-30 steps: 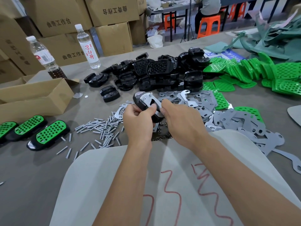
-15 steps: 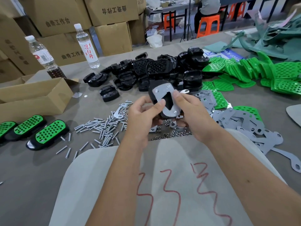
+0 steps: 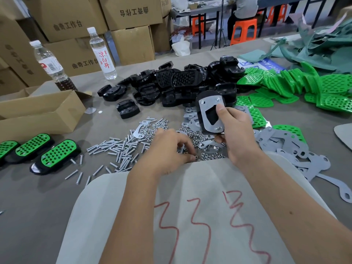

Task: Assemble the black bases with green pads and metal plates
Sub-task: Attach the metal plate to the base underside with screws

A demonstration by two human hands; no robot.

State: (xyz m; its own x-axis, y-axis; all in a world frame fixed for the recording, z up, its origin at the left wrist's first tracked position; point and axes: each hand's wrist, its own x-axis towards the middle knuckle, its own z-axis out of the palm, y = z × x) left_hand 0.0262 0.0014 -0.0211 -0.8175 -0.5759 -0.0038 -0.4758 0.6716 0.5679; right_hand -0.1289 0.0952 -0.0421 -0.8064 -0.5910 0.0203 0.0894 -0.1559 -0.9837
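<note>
From the head view, we held a black base [image 3: 207, 103] up in the centre of the frame, a metal plate [image 3: 206, 113] laid flat against its face with fasteners showing at the corners. Our right hand [image 3: 234, 134] had its grip pressed on that base, thumb on the plate and fingers wrapped behind the lower right edge.

Our left hand [image 3: 169, 149] was down at the surface [image 3: 38, 197], just left of centre, fingertips pinched together among the small nuts [image 3: 205, 155] scattered there; whether one sat between the fingers, we could not tell. Left of the hand lay a spread of silver pins [image 3: 114, 149].

At the left edge of the frame, three finished pieces [image 3: 57, 155] rested side by side, green pads facing up, just below an open cardboard box [image 3: 38, 113]. Up the middle sat a heap of loose black bases [image 3: 171, 82], and at the upper right a heap of green pads [image 3: 304, 84]. Grey plates [image 3: 285, 143] lay strewn at the right, beside our right wrist. Two water bottles [image 3: 101, 52] stood in the upper left in front of stacked cartons [image 3: 131, 14]. A pale sheet [image 3: 190, 216] with red scrawl lay under both forearms at the bottom of the frame.
</note>
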